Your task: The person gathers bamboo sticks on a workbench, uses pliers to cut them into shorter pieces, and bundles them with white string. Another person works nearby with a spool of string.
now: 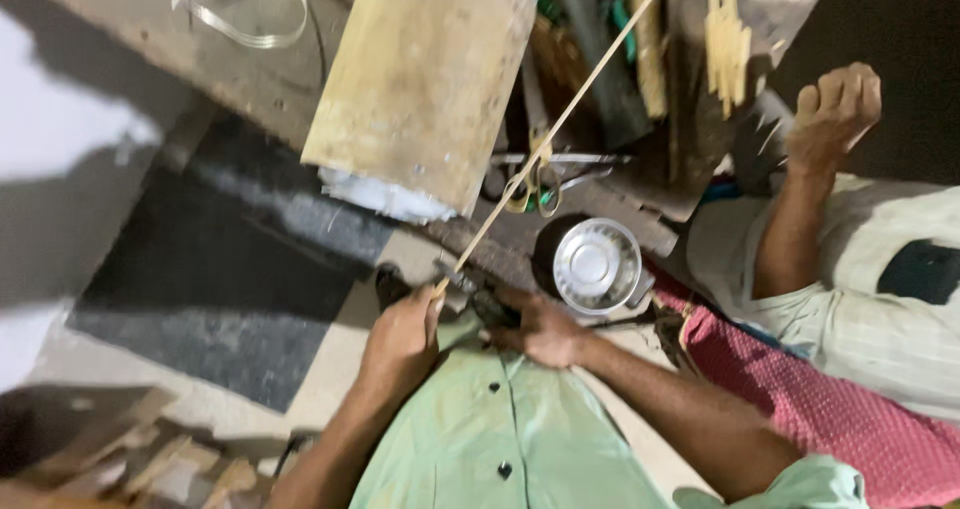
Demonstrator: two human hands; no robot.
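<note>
1. The person's left hand (402, 337) is curled closed around the near end of a long thin bamboo strip (560, 119), just above the pale green shirt (500, 429).
2. The bamboo strip runs from that fist up and to the right, straight across the view, and leaves the picture at the top edge.
3. The right hand (540, 327) is closed in a grip on a dark tool (490, 304), which lies just beside the strip's near end; what kind of tool it is cannot be told.
4. A large pale wooden block (420, 79) lies on the floor beyond the hands, left of the strip.
5. A round metal pot with a lid (596, 265) sits just right of the right hand.
6. A pair of scissors (540, 184) with yellowish handles lies under the strip, between the block and the pot.
7. A bundle of short bamboo sticks (727, 49) lies near the top right.
8. Another person in a light striped shirt sits to the right, with a loosely curled hand (832, 114) raised near those sticks.
9. A red patterned cloth (800, 389) lies between the two people.
</note>
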